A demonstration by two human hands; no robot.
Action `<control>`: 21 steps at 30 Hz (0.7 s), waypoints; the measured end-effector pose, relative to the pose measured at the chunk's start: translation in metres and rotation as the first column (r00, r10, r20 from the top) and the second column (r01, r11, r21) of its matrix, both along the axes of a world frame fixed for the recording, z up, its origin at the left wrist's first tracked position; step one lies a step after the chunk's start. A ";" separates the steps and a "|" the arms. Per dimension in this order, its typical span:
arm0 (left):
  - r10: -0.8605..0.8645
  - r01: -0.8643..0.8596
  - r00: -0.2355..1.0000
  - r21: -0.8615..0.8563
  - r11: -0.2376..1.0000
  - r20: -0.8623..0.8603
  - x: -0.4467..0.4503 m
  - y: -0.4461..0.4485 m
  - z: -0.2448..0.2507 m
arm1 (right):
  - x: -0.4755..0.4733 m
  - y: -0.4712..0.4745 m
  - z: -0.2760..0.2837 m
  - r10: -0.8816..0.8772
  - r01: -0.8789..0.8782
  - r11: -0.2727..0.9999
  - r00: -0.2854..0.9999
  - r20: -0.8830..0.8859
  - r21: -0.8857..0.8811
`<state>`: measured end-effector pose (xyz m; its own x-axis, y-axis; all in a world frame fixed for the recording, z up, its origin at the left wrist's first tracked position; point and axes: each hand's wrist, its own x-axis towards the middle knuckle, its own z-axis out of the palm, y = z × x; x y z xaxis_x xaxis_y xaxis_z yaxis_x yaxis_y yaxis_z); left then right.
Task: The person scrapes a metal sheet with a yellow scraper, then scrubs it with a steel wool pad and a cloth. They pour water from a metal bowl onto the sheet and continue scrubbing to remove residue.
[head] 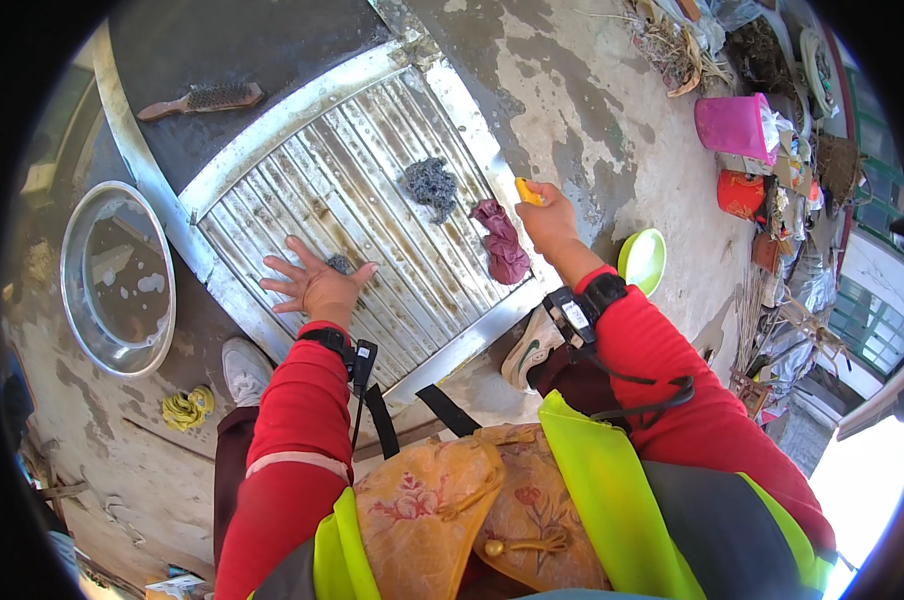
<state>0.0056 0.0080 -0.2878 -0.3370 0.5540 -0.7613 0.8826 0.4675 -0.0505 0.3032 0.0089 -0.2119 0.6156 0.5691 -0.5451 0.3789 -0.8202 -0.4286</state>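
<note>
A ribbed, framed metal panel (pixel 362 202) lies wet and brown-stained before me. Over its left part my left hand (pixel 324 285) is spread, fingers apart. A small grey scouring pad (pixel 338 262) shows between its thumb and forefinger; whether the palm touches the panel, I cannot tell. My right hand (pixel 551 225) is closed around a yellow object (pixel 528 192) at the panel's right edge; only one end sticks out, so its kind is unclear. Between the hands lie a larger clump of steel wool (pixel 431 189) and a crumpled maroon rubber glove or cloth (pixel 501 244).
Left stands a metal basin (pixel 168 315) of cloudy water, with a yellow cloth (pixel 187 408) below it. A wooden-handled wire brush (pixel 204 100) rests beyond the panel. Right are a green bowl (pixel 641 262), a pink bucket (pixel 729 127) and piled clutter. My shoes flank the panel's near edge.
</note>
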 end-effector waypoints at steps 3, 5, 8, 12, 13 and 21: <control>-0.006 0.006 1.000 0.033 0.999 0.005 -0.002 -0.002 -0.001 | 0.003 -0.019 -0.009 0.073 -0.073 0.996 0.997 0.000 0.044; -0.010 0.009 1.000 0.037 0.999 0.011 -0.002 -0.002 -0.002 | 0.005 -0.024 -0.012 0.069 -0.068 0.997 0.997 -0.023 0.037; -0.005 0.005 1.000 0.017 1.000 0.006 -0.002 -0.002 -0.003 | 0.008 -0.018 -0.009 0.055 -0.056 0.998 0.996 -0.073 -0.013; -0.002 0.002 1.000 0.013 1.000 0.009 -0.001 0.000 -0.001 | 0.010 -0.005 0.005 0.292 -0.293 0.956 0.953 0.084 0.005; -0.002 0.002 1.000 0.022 1.000 0.004 -0.001 0.000 0.000 | 0.009 -0.002 0.007 0.367 -0.363 0.930 0.916 0.159 -0.058; -0.008 0.007 1.000 0.035 0.999 0.009 -0.002 -0.003 -0.004 | -0.021 0.014 0.004 0.253 -0.246 0.966 0.963 0.097 -0.074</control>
